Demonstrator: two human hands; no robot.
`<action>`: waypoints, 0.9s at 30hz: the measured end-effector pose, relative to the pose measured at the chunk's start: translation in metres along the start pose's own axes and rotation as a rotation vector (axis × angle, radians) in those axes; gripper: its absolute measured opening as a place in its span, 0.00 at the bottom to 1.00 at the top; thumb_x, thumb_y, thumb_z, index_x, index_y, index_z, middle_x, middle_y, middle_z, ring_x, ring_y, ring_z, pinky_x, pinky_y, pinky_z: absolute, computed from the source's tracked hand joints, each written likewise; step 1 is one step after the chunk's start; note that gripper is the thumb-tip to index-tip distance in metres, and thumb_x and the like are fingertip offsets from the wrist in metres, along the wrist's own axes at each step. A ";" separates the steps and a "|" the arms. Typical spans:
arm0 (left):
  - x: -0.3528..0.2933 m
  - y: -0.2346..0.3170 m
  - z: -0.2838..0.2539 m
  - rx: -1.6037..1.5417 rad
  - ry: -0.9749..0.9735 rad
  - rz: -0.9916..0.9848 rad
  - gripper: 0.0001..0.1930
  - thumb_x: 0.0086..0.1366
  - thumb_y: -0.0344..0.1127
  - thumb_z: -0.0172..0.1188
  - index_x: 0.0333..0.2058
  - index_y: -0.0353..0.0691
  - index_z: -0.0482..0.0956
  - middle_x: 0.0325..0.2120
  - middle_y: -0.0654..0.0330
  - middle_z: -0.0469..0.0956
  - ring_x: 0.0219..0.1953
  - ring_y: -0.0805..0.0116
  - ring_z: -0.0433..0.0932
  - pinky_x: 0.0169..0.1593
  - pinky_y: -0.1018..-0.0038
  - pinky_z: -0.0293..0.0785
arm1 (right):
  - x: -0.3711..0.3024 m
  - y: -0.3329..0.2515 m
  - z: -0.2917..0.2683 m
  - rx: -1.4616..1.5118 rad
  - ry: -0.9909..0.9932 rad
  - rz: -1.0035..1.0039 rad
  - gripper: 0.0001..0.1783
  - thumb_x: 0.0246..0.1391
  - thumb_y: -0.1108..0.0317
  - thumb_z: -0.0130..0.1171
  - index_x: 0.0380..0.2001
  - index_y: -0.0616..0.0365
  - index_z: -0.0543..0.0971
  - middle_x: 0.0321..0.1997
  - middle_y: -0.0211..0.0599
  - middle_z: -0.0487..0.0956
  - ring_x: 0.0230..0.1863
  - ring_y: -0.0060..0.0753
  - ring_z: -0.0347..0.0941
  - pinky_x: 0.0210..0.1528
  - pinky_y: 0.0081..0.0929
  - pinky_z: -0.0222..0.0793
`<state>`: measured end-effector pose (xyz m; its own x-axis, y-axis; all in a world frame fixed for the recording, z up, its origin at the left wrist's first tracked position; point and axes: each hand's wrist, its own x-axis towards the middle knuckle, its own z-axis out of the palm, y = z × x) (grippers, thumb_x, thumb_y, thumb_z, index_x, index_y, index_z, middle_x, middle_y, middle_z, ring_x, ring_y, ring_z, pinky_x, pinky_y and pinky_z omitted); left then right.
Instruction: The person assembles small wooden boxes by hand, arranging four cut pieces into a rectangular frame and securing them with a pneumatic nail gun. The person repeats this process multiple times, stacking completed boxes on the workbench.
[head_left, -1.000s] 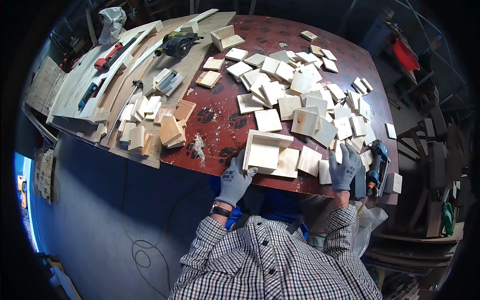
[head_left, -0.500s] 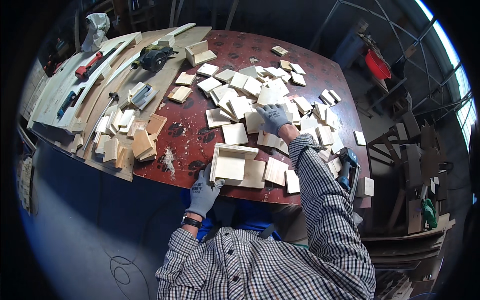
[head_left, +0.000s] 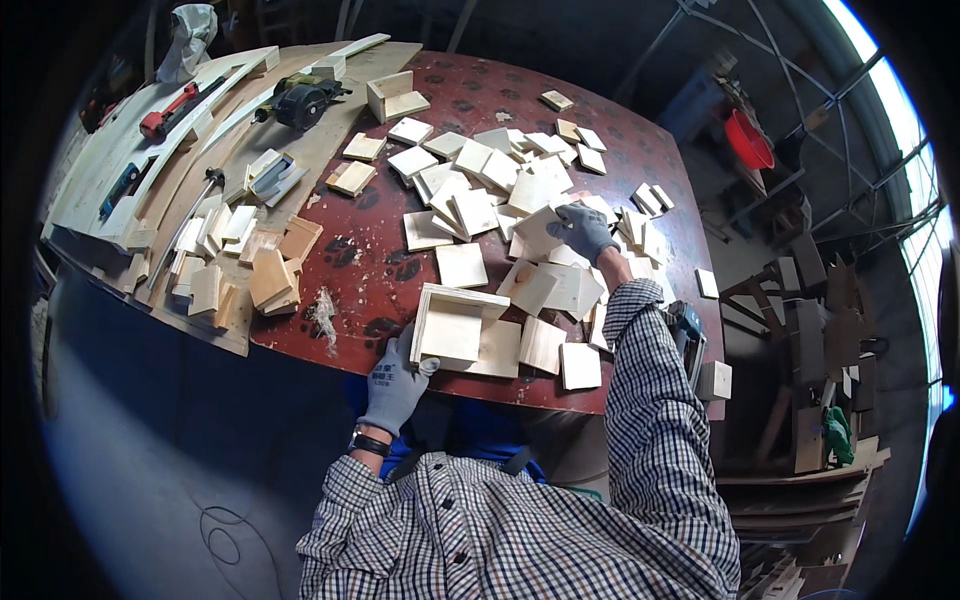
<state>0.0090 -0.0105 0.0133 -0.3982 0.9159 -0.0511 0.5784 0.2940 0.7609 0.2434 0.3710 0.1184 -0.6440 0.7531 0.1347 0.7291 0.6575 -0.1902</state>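
Observation:
At the near edge of the red table, my left hand (head_left: 398,385), in a grey glove, grips the left corner of a small open wooden frame (head_left: 452,332) made of joined boards. Its thumb lies along the near side, while the other fingers are partly hidden by the wood. My right hand (head_left: 588,230), gloved too, reaches over the loose pile with its fingers closed on the upper right edge of a wooden board (head_left: 537,236), which is tilted. Several pale wooden boards (head_left: 462,266) lie flat or overlapping around it.
A nail gun (head_left: 687,335) lies right of my right forearm. On the left planks are a hammer (head_left: 213,177), a circular saw (head_left: 302,102), a red tool (head_left: 168,112) and stacked wood blocks (head_left: 205,290). Another joined wooden piece (head_left: 397,100) stands at the far side.
My right hand has shifted to the right among the boards, and the board at its fingers now shows tilted. My left hand keeps its grip on the wooden frame. The view has shifted slightly.

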 end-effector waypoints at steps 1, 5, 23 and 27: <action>0.001 0.000 0.002 -0.009 -0.014 -0.013 0.38 0.69 0.62 0.61 0.71 0.51 0.66 0.62 0.40 0.74 0.53 0.40 0.82 0.53 0.52 0.81 | -0.008 0.014 -0.007 0.108 0.035 0.094 0.18 0.59 0.52 0.66 0.44 0.52 0.86 0.40 0.47 0.85 0.43 0.53 0.83 0.48 0.44 0.76; 0.001 0.000 0.002 0.008 0.038 0.043 0.38 0.68 0.63 0.62 0.71 0.51 0.67 0.62 0.39 0.73 0.53 0.40 0.82 0.53 0.52 0.81 | -0.019 0.046 -0.011 0.295 0.265 0.228 0.17 0.66 0.54 0.62 0.43 0.58 0.83 0.37 0.52 0.84 0.39 0.54 0.81 0.44 0.47 0.73; 0.000 0.008 -0.008 0.015 0.005 0.022 0.38 0.70 0.65 0.58 0.71 0.53 0.65 0.62 0.42 0.74 0.57 0.39 0.80 0.55 0.49 0.81 | 0.015 -0.018 0.003 0.433 0.224 0.120 0.16 0.64 0.62 0.62 0.49 0.59 0.83 0.39 0.49 0.86 0.41 0.46 0.84 0.46 0.41 0.76; 0.000 0.001 0.002 0.013 0.057 0.083 0.38 0.70 0.64 0.59 0.71 0.52 0.66 0.61 0.41 0.74 0.54 0.39 0.81 0.53 0.49 0.81 | 0.013 -0.024 0.010 0.111 -0.110 0.023 0.20 0.64 0.62 0.61 0.57 0.53 0.81 0.50 0.46 0.86 0.51 0.49 0.82 0.55 0.46 0.74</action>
<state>0.0108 -0.0099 0.0130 -0.3881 0.9203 0.0485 0.6202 0.2219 0.7524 0.2150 0.3651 0.1148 -0.6533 0.7567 0.0230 0.7178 0.6288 -0.2990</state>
